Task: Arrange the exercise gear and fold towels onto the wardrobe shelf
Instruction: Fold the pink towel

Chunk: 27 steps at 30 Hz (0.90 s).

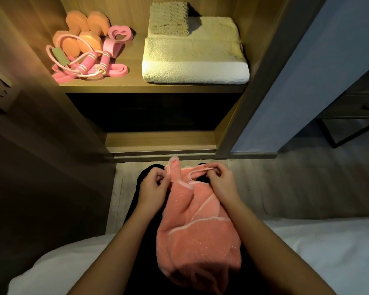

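At lower centre of the frame a pink towel [198, 226] lies bunched on the person's lap, not yet folded. Both hands grip its far hem. The left hand [152, 185] pinches it just below 1 corner, between thumb and fingers. The right hand [223, 181] pinches the hem a little way along, with a slack loop of edge between them.

The step looks like finding the corners before the 1st fold. To do it well, slide the right pinch along the hem to the 2nd corner and draw the hands apart until the edge is taut. Then lift so the crumpled body hangs flat (the lap gives little room for smoothing).

Fold to roughly the footprint of the white towel [194, 60] on the shelf [153, 88], upper centre-right, where a small cloth [168, 18] lies on it. Dumbbells [81, 37] and rope [87, 64] sit at upper left.
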Each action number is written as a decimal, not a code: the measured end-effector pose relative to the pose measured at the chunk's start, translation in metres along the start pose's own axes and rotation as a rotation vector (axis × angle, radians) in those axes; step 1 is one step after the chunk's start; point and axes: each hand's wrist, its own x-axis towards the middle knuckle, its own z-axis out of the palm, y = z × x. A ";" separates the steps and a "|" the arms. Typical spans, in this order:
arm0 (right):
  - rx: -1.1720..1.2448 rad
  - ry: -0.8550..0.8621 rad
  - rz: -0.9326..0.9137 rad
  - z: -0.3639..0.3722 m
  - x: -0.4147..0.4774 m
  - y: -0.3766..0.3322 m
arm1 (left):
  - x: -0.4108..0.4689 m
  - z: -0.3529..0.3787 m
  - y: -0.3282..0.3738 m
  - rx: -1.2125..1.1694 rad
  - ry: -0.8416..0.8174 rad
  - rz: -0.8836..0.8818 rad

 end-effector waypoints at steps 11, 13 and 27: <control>0.279 0.140 0.043 -0.036 0.053 -0.079 | 0.067 -0.028 0.063 -0.531 0.099 -0.231; 0.314 0.117 0.064 -0.043 0.065 -0.097 | 0.082 -0.036 0.084 -0.471 0.153 -0.254; 0.406 0.159 -0.248 -0.122 0.115 -0.303 | 0.133 -0.158 0.282 -0.071 0.510 0.356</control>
